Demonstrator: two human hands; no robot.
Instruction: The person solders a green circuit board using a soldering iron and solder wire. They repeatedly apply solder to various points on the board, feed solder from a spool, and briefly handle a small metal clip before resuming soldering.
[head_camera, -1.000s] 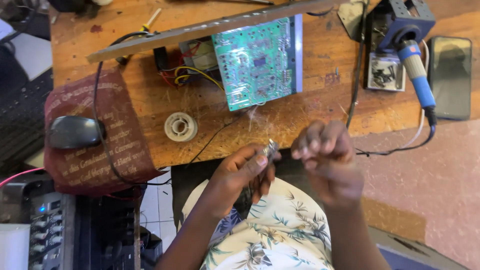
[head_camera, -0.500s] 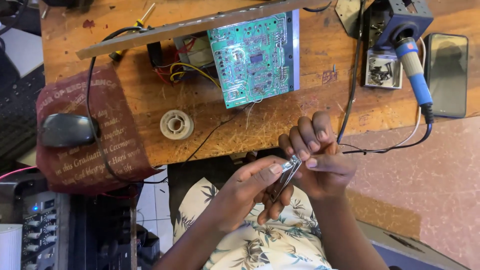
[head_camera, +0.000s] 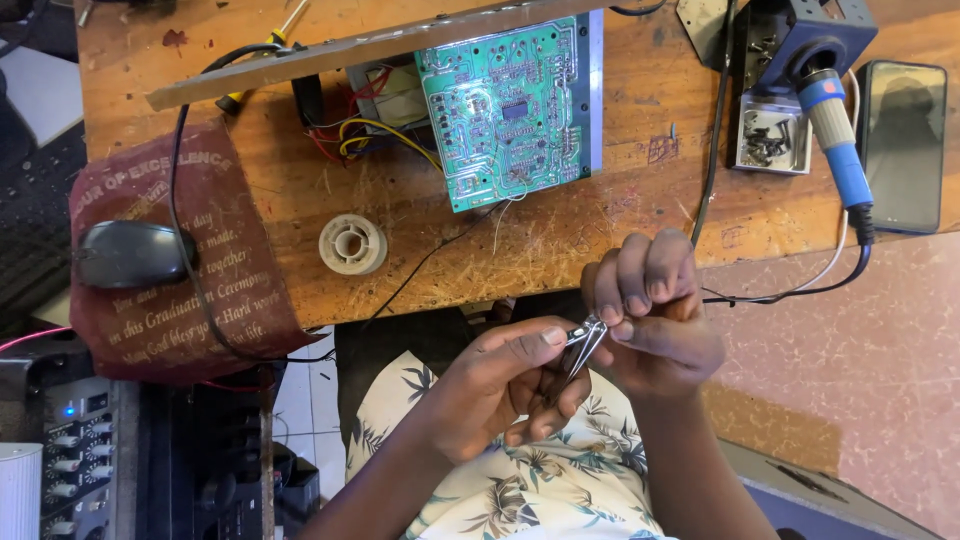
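Cloth (head_camera: 200, 260) in dark red drapes over the left end of the wooden surface (head_camera: 600, 240), and a black computer mouse (head_camera: 135, 253) sits on it with its cable trailing down. Just right of the cloth lies a pale empty spool (head_camera: 352, 244). Above it, a green circuit board (head_camera: 505, 108) rests flat, with coloured wires bunched at its left edge. Below the board, over the person's lap and floral shirt (head_camera: 520, 490), the left hand (head_camera: 505, 385) is curled shut around a small metal tool, apparently pliers (head_camera: 578, 347), whose handles lie between thumb and fingers. The right hand (head_camera: 655, 315) is just beside it, fingers bent and pinched at the tool's tip; what it grips there is too small to tell. Further right, a blue-handled soldering iron (head_camera: 835, 140) sits in its stand, and a dark phone (head_camera: 903, 140) lies at the far right edge.
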